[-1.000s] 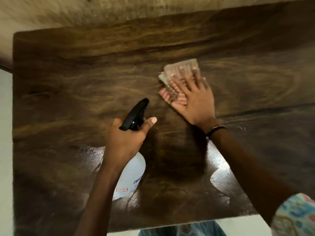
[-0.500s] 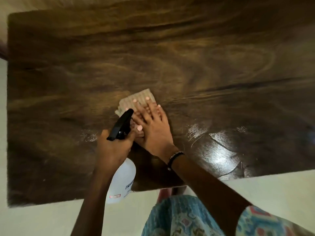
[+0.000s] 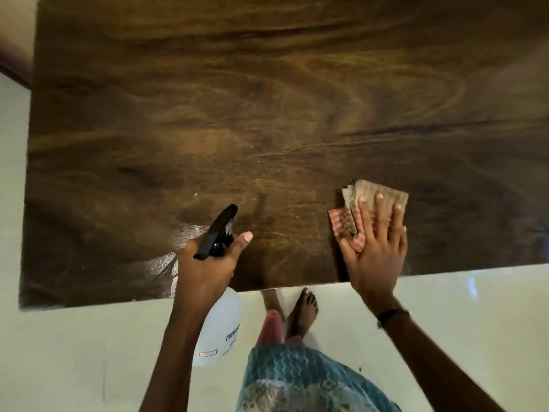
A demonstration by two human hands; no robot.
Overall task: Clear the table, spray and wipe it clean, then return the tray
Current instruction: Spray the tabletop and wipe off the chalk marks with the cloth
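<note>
Wiping right at the near edge of the dark brown wood-grain table (image 3: 267, 114), spray bottle in the other hand.

The right hand (image 3: 375, 251) lies flat with fingers spread, pressing the folded beige and red-checked cloth (image 3: 368, 203) onto the tabletop close to the near edge, toward the right side. The left hand (image 3: 205, 266) is wrapped around the neck of the clear plastic spray bottle with black trigger (image 3: 219, 322), which hangs past the near edge over the pale floor (image 3: 59, 352). Lots of bare tabletop behind and to the left. Half a second ago the cloth was further left, touching the bottle hand; now they're well apart.
</note>
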